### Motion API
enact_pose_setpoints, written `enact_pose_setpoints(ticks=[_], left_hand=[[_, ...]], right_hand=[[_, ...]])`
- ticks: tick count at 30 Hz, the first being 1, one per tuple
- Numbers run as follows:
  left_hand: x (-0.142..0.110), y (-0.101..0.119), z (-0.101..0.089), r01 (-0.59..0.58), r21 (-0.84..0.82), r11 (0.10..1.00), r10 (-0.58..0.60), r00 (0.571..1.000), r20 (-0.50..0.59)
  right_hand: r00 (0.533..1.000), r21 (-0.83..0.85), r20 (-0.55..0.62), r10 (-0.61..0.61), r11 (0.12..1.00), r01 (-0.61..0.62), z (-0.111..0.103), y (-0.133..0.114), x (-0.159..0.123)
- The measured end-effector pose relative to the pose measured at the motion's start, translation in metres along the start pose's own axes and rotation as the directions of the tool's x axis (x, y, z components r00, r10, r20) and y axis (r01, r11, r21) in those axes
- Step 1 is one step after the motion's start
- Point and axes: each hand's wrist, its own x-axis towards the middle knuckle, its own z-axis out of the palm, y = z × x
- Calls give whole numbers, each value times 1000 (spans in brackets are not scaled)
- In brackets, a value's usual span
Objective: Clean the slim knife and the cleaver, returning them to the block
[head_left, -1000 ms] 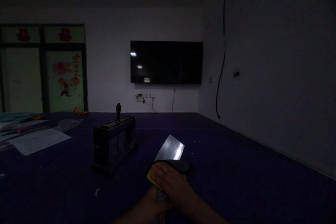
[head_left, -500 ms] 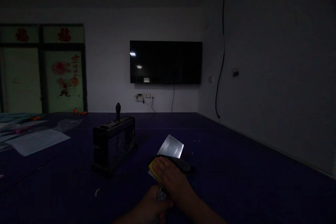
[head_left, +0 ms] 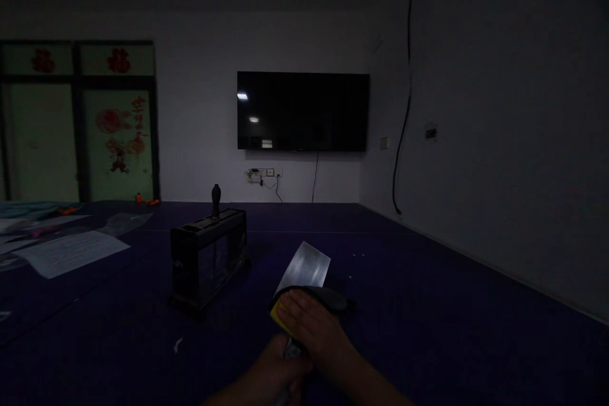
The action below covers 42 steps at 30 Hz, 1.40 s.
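Note:
My left hand (head_left: 273, 371) is wrapped around the handle (head_left: 293, 350) of a kitchen cleaver, low in the middle of the view. The broad, shiny blade (head_left: 304, 264) tilts away from me. Across the lower blade lies a cloth (head_left: 333, 298), dark grey on top with a yellow part (head_left: 280, 317) at its left edge. My right hand (head_left: 309, 323) presses the cloth against the metal, fingers together, hiding that part of the blade. To the left stands a black knife block (head_left: 209, 260) with clear sides and one dark handle (head_left: 216, 201) sticking up.
Papers (head_left: 76, 252) and clear plastic lie on the dark blue tabletop (head_left: 428, 317) at the left. A small white scrap (head_left: 177, 346) is in front of the block. Small orange items (head_left: 139, 198) sit at the far edge. A television (head_left: 303, 112) hangs on the back wall.
My right hand and the cloth have slid slightly down the blade towards the handle, so more of the upper blade shows. The left hand keeps its grip. The view has shifted a little.

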Motion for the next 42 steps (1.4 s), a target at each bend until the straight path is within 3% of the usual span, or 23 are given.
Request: enact_pose_setpoints(ticks=[10, 14, 27, 34, 42], left_hand=[[-5, 1, -2, -124, -10, 992, 124, 991, 45], [-4, 0, -3, -96, 47, 994, 91, 991, 95], [-7, 1, -2, -68, 18, 998, 68, 998, 14], [-8, -2, -3, -59, 37, 998, 58, 998, 32], [-13, 5, -4, -47, 87, 995, 38, 994, 98]], right_hand=[[997, -10, 10, -76, 997, 76, -10, 0, 7], [998, -22, 22, -61, 998, 62, -13, 0, 9], [1000, -126, -7, 3, 992, -4, -2, -3, 7], [997, -169, -46, 68, 983, -75, 2, 2, 6], [993, -181, 7, 115, 977, -112, 7, 9, 1]])
